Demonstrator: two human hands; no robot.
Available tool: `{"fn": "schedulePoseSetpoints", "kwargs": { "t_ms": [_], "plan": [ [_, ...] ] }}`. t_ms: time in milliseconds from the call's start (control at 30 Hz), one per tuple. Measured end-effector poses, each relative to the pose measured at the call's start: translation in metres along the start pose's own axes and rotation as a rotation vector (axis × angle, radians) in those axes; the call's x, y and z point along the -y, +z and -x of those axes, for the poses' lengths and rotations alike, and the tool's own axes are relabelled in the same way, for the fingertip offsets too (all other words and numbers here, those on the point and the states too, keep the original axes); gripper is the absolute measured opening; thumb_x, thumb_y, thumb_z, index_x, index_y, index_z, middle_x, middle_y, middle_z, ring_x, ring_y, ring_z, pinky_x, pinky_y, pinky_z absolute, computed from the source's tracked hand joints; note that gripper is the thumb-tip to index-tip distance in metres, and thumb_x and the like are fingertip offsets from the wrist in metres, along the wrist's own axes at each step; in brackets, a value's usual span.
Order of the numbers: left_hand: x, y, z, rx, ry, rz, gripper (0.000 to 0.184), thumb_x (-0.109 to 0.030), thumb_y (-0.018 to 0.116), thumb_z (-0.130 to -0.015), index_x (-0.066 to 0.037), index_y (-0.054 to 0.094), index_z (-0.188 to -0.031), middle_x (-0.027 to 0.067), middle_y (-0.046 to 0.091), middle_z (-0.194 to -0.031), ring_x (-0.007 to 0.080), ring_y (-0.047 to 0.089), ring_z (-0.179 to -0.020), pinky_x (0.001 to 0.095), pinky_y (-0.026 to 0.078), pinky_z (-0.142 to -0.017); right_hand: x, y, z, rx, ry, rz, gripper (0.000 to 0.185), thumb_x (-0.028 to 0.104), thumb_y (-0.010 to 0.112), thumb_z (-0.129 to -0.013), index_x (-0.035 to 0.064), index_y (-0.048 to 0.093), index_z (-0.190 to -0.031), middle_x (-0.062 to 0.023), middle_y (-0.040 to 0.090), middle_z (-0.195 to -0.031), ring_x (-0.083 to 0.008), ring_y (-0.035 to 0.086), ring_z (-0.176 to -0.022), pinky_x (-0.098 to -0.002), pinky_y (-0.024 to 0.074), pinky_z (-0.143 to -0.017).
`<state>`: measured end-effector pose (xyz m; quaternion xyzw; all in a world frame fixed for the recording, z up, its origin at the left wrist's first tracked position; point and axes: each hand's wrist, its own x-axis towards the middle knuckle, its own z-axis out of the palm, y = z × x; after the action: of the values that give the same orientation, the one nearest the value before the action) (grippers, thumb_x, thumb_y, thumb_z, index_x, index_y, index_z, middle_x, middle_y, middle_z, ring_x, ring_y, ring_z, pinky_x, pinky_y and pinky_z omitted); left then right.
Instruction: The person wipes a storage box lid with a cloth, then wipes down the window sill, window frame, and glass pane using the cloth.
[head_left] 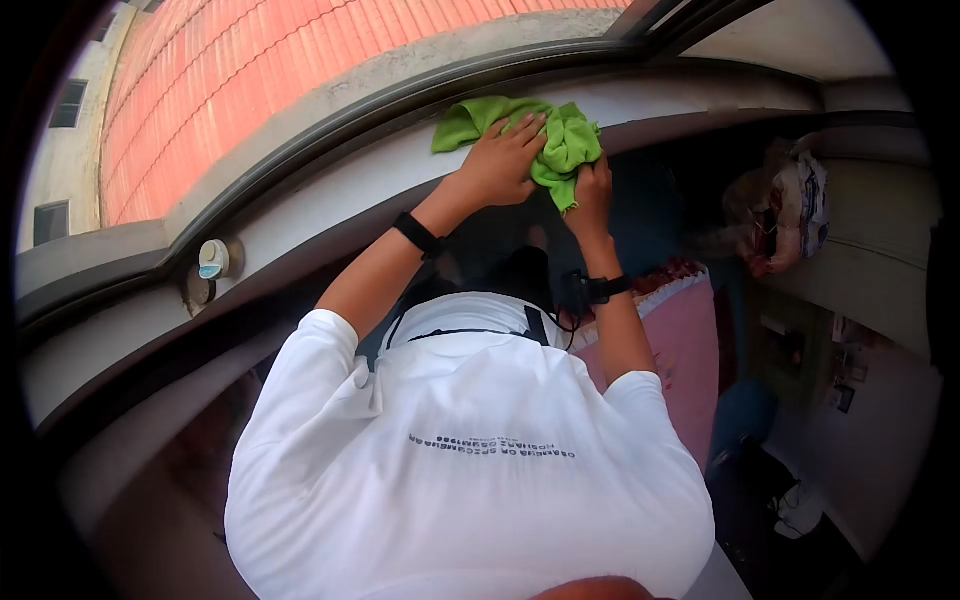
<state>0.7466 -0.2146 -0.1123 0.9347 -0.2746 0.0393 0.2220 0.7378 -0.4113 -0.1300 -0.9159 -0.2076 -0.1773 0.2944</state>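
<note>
A bright green cloth (568,140) lies bunched on the white window sill, with one flatter end stretching to the left. My left hand (500,163) rests palm down on it, its fingers extended over the fabric. At the cloth's right end, my right hand (594,192) has its fingers closed around a bunched part that hangs over the sill's inner edge. The fingertips of my right hand are partly hidden by the folds. Each wrist has a black band.
The sill (300,215) curves along a dark window frame (250,187). A small round white container (213,258) stands on its left part. Outside is a red corrugated roof (230,90). Pink fabric (680,350) and a plastic bag (800,205) are on the right.
</note>
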Motion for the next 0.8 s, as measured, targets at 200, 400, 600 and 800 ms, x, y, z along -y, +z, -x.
{"fn": "schedulePoseSetpoints", "kwargs": {
  "t_ms": [200, 400, 600, 800],
  "plan": [
    [-0.014, 0.037, -0.058, 0.006, 0.007, -0.092, 0.071, -0.018, 0.06, -0.078, 0.005, 0.042, -0.143, 0.0221, 0.038, -0.155, 0.0343, 0.036, -0.145, 0.0503, 0.031, -0.117, -0.057, -0.021, -0.018, -0.048, 0.016, 0.01, 0.047, 0.011, 0.078, -0.075, -0.003, 0.063, -0.117, -0.0222, 0.058, -0.124, -0.0423, 0.059, -0.11, -0.0466, 0.0492, -0.091],
    [-0.015, 0.07, -0.098, -0.219, 0.051, -0.044, 0.066, -0.021, 0.055, -0.078, 0.011, 0.05, -0.135, 0.0289, 0.048, -0.144, 0.0375, 0.044, -0.138, 0.05, 0.034, -0.114, -0.082, -0.029, -0.035, -0.022, 0.131, -0.028, 0.052, 0.005, 0.077, -0.075, -0.0019, 0.06, -0.124, -0.0229, 0.055, -0.131, -0.0436, 0.058, -0.116, -0.0444, 0.0501, -0.095],
    [-0.023, 0.078, -0.129, -0.077, -0.034, 0.115, 0.069, -0.019, 0.06, -0.076, 0.007, 0.048, -0.138, 0.0336, 0.042, -0.146, 0.0471, 0.036, -0.141, 0.0585, 0.028, -0.116, -0.083, -0.045, -0.064, -0.123, 0.122, -0.056, 0.066, -0.002, 0.071, -0.077, 0.0008, 0.05, -0.14, -0.0212, 0.054, -0.132, -0.0399, 0.057, -0.121, -0.0454, 0.047, -0.101],
    [-0.052, 0.117, -0.148, -0.171, -0.144, 0.056, 0.071, -0.023, 0.063, -0.079, 0.004, 0.046, -0.142, 0.0336, 0.04, -0.147, 0.0489, 0.032, -0.141, 0.0623, 0.028, -0.113, -0.1, -0.045, -0.073, 0.01, 0.148, -0.319, 0.053, 0.005, 0.044, -0.089, -0.0023, 0.048, -0.141, -0.023, 0.054, -0.137, -0.0392, 0.053, -0.125, -0.0423, 0.0375, -0.11]
  ]
}}
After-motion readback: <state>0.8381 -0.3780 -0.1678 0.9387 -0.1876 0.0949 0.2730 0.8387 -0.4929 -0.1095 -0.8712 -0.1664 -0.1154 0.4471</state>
